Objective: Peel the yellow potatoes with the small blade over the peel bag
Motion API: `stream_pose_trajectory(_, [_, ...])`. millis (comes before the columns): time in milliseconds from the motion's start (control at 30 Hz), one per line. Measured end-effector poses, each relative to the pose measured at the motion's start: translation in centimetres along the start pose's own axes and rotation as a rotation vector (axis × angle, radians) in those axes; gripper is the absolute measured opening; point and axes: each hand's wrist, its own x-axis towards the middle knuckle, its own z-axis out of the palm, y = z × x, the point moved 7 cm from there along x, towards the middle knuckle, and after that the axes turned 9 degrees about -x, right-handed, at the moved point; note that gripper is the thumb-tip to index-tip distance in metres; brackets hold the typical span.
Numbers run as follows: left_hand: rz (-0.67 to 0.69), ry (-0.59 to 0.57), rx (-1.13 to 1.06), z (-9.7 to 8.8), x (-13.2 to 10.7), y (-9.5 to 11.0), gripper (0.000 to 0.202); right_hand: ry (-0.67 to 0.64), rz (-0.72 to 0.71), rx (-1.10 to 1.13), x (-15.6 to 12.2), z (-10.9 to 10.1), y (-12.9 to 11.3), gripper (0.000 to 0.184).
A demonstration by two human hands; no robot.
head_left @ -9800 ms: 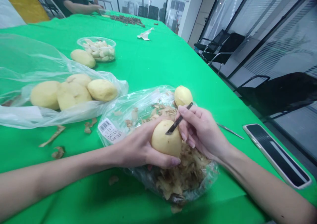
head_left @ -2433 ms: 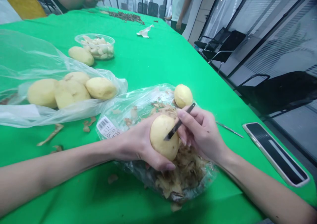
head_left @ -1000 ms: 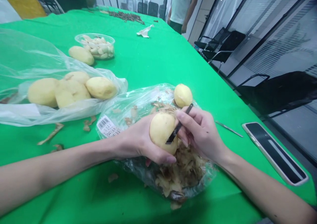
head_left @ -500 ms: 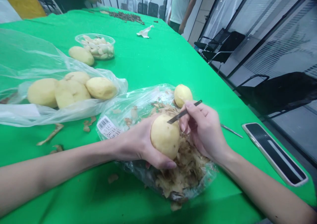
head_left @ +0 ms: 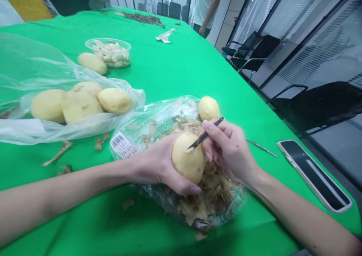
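Note:
A peeled potato [head_left: 188, 161] rests in my left hand [head_left: 161, 158], whose fingers and thumb wrap round its left side. My right hand [head_left: 230, 144] pinches a thin dark metal blade [head_left: 206, 134]. Its tip touches the upper face of the potato, where a small pale flake stands up. Below both hands a clear plastic bag [head_left: 149, 116] with a price label [head_left: 122, 144] lies under a heap of brown potato peelings [head_left: 212, 195]. Just beyond my right hand, another peeled potato [head_left: 208, 108] sits at the bag's edge.
Several peeled potatoes [head_left: 82, 107] lie in a plastic bag [head_left: 56, 69] at left, near a tub of peeled garlic cloves [head_left: 113, 54]. A phone [head_left: 313, 175] and a thin metal tool [head_left: 263, 148] lie at right. Two people stand beyond the green table [head_left: 181, 67].
My right hand has moved slightly left and down with the blade. A pale flake now shows at its tip. My left hand holds the potato almost unmoved.

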Motion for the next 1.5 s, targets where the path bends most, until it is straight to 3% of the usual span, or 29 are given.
stream_pose_trajectory(233, [-0.034, 0.008, 0.022, -0.2, -0.1, -0.3, 0.046, -0.042, 0.010, 0.035, 0.0, 0.4, 0.2, 0.029])
stream_pose_trajectory(533, [-0.016, -0.007, -0.084, 0.2, 0.1, -0.2, 0.046, 0.015, 0.035, 0.060, 0.1, 0.0, 0.2, 0.037])
stream_pose_trajectory(767, [-0.105, 0.019, -0.037, -0.1, -0.1, -0.8, 0.037, -0.004, 0.043, 0.003, -0.2, 0.3, 0.4, 0.045])
stream_pose_trajectory(933, [-0.194, 0.045, 0.035, -0.4, -0.3, -1.7, 0.035, -0.037, 0.028, -0.021, -0.2, 0.5, 0.3, 0.040])
stream_pose_trajectory(1233, [-0.185, 0.020, -0.038, -0.1, -0.4, -1.6, 0.048, 0.002, 0.023, 0.017, 0.0, 0.0, 0.1, 0.040])
stream_pose_trajectory(1500, [-0.140, 0.002, -0.034, 0.0, -0.1, -1.1, 0.029, -0.092, 0.014, -0.011, -0.4, 0.7, 0.2, 0.033])
